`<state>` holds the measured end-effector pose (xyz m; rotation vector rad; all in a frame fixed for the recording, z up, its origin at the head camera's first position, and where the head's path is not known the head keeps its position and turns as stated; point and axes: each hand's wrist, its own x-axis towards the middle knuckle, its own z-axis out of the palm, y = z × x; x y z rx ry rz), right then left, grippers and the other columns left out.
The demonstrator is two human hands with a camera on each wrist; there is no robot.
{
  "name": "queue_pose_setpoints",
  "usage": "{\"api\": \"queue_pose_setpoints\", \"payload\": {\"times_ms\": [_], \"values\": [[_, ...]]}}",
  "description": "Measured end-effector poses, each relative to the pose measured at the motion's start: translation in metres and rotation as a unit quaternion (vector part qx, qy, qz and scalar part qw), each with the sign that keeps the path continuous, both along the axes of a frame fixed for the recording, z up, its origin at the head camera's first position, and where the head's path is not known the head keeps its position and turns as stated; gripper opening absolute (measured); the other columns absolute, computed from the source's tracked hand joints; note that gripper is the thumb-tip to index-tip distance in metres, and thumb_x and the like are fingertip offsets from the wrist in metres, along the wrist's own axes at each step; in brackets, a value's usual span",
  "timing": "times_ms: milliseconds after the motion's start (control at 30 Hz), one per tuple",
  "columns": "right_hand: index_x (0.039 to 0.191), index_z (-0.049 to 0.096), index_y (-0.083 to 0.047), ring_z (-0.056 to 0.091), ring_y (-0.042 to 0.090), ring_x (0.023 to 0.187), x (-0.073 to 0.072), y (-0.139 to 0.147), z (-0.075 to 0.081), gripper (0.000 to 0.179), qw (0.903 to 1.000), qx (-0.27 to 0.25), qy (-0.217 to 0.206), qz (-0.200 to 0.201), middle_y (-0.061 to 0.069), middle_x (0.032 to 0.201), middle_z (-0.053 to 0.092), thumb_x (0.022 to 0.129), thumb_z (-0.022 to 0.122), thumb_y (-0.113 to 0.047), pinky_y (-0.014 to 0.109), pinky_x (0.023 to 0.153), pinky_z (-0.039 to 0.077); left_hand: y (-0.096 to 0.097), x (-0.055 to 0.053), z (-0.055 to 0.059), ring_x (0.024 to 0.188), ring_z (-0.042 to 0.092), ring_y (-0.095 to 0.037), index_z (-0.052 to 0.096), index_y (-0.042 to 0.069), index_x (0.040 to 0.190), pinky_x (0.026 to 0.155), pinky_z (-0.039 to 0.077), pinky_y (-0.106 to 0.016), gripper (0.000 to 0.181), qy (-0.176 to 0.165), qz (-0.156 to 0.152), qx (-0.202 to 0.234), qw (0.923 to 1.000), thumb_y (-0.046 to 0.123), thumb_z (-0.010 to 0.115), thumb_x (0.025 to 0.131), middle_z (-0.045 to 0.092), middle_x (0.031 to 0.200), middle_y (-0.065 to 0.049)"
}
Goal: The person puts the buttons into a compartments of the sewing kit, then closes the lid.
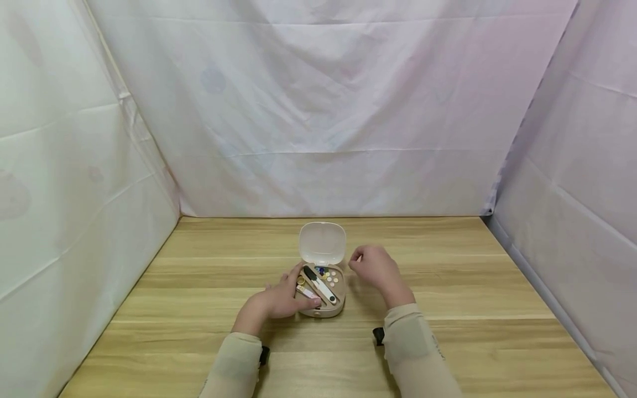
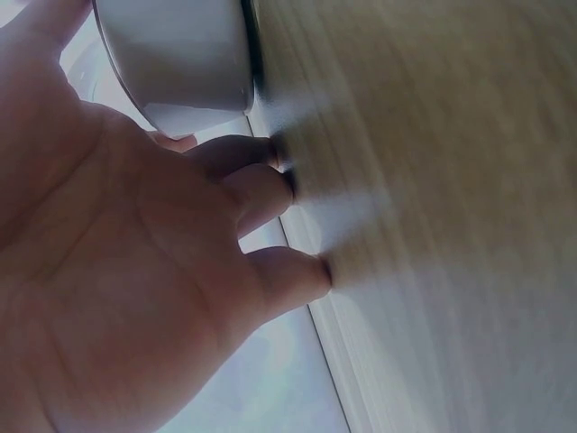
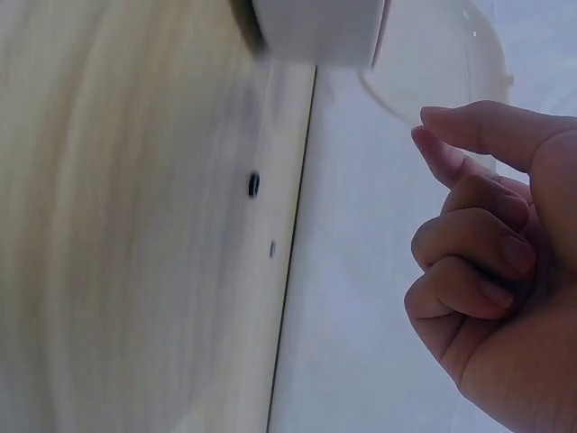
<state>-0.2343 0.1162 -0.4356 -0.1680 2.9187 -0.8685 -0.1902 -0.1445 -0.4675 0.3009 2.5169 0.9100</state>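
A small beige sewing box point(image 1: 324, 313) stands on the table with its clear lid point(image 1: 322, 243) raised. Inside are black-and-white thread snips point(image 1: 323, 288), several small buttons point(image 1: 332, 279), a yellow ring point(image 1: 301, 281) and a pale pinkish strip point(image 1: 305, 291). My left hand point(image 1: 281, 298) rests along the box's left side, thumb over the front rim, fingers fairly straight; its lower fingertips touch the table in the left wrist view. Just right of the box is my right hand point(image 1: 377, 271). Its thumb and index tips meet, other fingers curled; whether something tiny lies between them is hidden.
In the right wrist view, a small dark round piece point(image 3: 253, 185) and a smaller pale piece point(image 3: 272, 248) lie on the wooden table point(image 3: 117, 234). White cloth point(image 1: 328, 110) hangs behind the table and on both sides.
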Motion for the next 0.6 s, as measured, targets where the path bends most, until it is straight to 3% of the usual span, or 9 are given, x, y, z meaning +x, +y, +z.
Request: {"api": "queue_pose_setpoints", "payload": {"times_ms": [133, 333, 533, 600], "values": [[0.098, 0.077, -0.01, 0.061, 0.019, 0.073, -0.004, 0.01, 0.002, 0.013, 0.9999, 0.012, -0.011, -0.001, 0.005, 0.09, 0.073, 0.097, 0.069, -0.02, 0.032, 0.061, 0.047, 0.0, -0.001, 0.0, 0.166, 0.013, -0.046, 0.004, 0.018, 0.173, 0.129, 0.007, -0.074, 0.121, -0.002, -0.002, -0.004, 1.0, 0.076, 0.068, 0.089, 0.025, 0.174, -0.028], [0.092, 0.076, -0.011, 0.064, 0.022, 0.082, -0.01, 0.02, -0.003, 0.011, 0.9993, 0.031, -0.022, 0.006, 0.01, 0.104, 0.076, 0.095, 0.07, -0.019, 0.037, 0.069, 0.052, 0.0, -0.006, -0.013, 0.167, 0.011, -0.041, 0.003, 0.021, 0.173, 0.131, 0.006, -0.071, 0.121, 0.004, 0.004, -0.018, 0.9998, 0.075, 0.07, 0.088, 0.026, 0.175, -0.023], [0.084, 0.075, -0.012, 0.068, 0.027, 0.101, -0.016, 0.025, -0.012, 0.011, 0.9989, 0.036, -0.03, 0.011, 0.018, 0.143, 0.069, 0.093, 0.072, -0.016, 0.043, 0.078, 0.056, -0.001, -0.008, -0.019, 0.167, 0.012, -0.041, 0.006, 0.02, 0.173, 0.131, 0.007, -0.072, 0.12, 0.009, 0.01, -0.013, 0.9998, 0.073, 0.072, 0.088, 0.029, 0.174, -0.022], [0.083, 0.074, -0.012, 0.067, 0.027, 0.099, -0.018, 0.027, -0.015, 0.01, 0.9987, 0.036, -0.034, 0.011, 0.018, 0.148, 0.066, 0.093, 0.073, -0.015, 0.042, 0.077, 0.055, -0.001, -0.008, -0.018, 0.167, 0.013, -0.041, 0.007, 0.019, 0.173, 0.13, 0.007, -0.072, 0.119, 0.009, 0.011, -0.012, 0.9998, 0.073, 0.072, 0.088, 0.029, 0.174, -0.022]]}}
